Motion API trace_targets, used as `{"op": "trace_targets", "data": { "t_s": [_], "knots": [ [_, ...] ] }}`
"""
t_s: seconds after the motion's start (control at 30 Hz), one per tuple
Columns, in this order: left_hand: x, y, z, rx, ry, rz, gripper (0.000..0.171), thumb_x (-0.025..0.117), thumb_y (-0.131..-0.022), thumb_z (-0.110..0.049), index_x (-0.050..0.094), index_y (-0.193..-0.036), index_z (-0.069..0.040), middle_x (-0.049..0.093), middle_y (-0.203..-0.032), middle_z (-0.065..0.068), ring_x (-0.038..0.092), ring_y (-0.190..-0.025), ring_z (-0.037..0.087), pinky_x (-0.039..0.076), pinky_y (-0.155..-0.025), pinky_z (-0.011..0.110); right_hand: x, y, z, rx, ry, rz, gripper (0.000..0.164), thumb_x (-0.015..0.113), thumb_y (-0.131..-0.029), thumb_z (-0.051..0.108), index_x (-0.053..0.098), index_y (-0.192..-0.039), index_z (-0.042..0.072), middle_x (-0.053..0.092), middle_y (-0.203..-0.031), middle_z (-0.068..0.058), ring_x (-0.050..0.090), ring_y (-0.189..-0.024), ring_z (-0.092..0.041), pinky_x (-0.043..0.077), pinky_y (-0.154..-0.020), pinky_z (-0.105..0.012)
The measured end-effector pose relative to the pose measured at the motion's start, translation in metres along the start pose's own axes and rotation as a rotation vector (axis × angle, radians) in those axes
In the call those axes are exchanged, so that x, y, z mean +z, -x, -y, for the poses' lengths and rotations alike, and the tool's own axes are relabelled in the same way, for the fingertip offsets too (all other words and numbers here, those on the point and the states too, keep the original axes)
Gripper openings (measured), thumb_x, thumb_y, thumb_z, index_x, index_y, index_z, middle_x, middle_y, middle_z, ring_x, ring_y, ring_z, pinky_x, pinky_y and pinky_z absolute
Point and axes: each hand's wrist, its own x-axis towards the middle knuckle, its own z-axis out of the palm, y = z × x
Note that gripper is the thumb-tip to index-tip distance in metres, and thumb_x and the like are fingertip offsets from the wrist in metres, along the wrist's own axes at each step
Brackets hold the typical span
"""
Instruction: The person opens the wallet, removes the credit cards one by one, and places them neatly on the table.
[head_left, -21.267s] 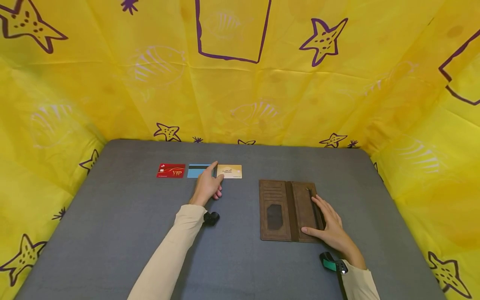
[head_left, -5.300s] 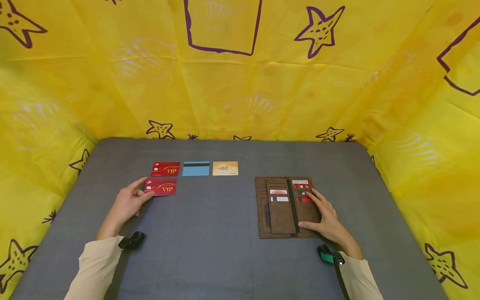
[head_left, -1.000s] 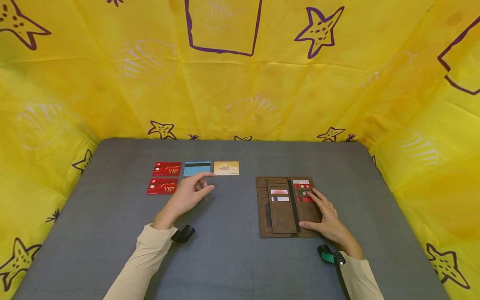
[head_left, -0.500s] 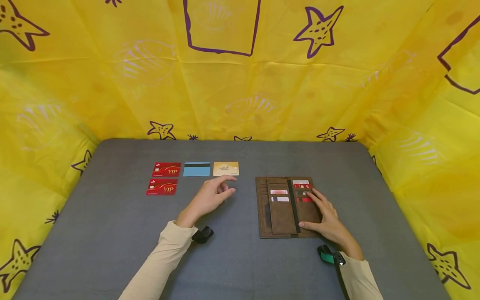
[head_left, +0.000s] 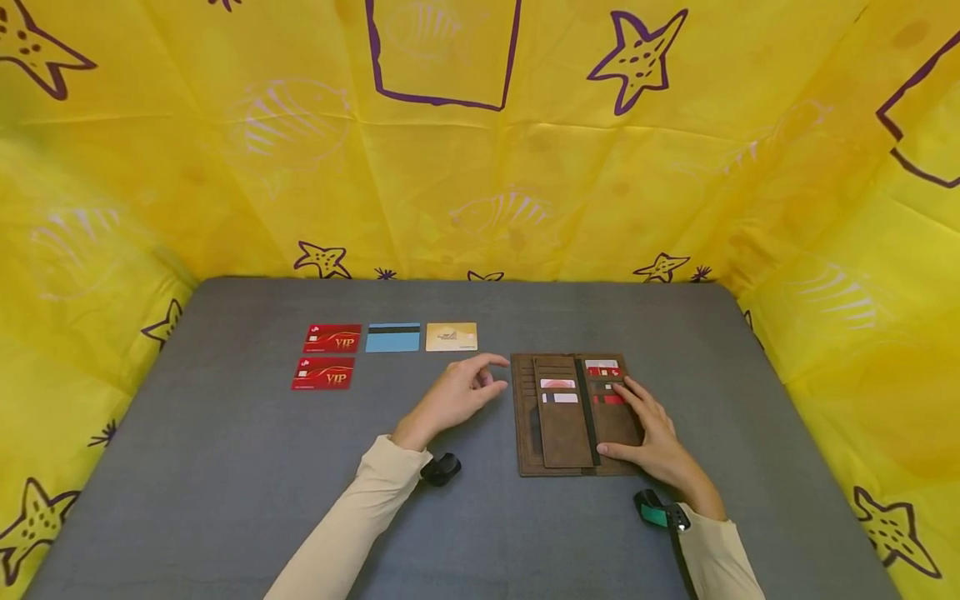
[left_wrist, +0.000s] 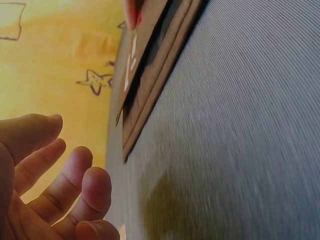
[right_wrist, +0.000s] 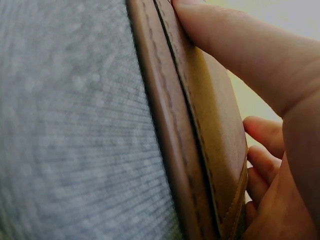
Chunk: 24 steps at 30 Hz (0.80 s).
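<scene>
One half-curled left hand [head_left: 450, 395]; right hand [head_left: 660, 447] on wallet [head_left: 564, 437].

Gray tbl [head_left: 187, 467] w/ brn wallet [head_left: 566, 437], 2 red cards [head_left: 332, 338], blue card [head_left: 393, 338], gold card [head_left: 452, 337]

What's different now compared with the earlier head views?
The left hand has let go of the lower red card, now flat below the three-card row, and moved right, empty, to just short of the wallet. Since the first picture, a leaf has been turned, showing slotted cards. The right hand rests on the wallet as before; the row is unchanged.
</scene>
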Motion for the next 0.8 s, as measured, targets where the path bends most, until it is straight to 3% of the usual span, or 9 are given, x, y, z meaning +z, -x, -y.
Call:
{"op": "trace_targets", "data": {
  "t_s": [0.3,0.8],
  "knots": [
    [0.02,-0.018,-0.013,0.046,-0.01,0.023,0.033,0.066,-0.096,-0.02,0.063,-0.128,-0.01,0.06,-0.075,-0.002,0.045,-0.058,0.006,0.036,-0.056,0.021,-0.001,0.0,0.0,-0.012,0.005,-0.001,0.095,0.086,-0.074,0.03,0.035,-0.152,0.01,0.018,-0.163,-0.018,0.017,-0.141,-0.052,0.012,-0.102,-0.074],
    [0.039,-0.04,-0.022,0.01,-0.032,0.088,0.031,0.067,-0.096,-0.026,0.067,-0.124,-0.012,0.064,-0.079,-0.001,0.052,-0.065,0.009,0.042,-0.062,0.023,0.0,0.0,-0.001,-0.025,0.013,-0.01,0.095,0.086,-0.073,0.03,0.037,-0.151,0.008,0.02,-0.162,-0.02,0.017,-0.141,-0.053,0.011,-0.103,-0.073]
  ]
}}
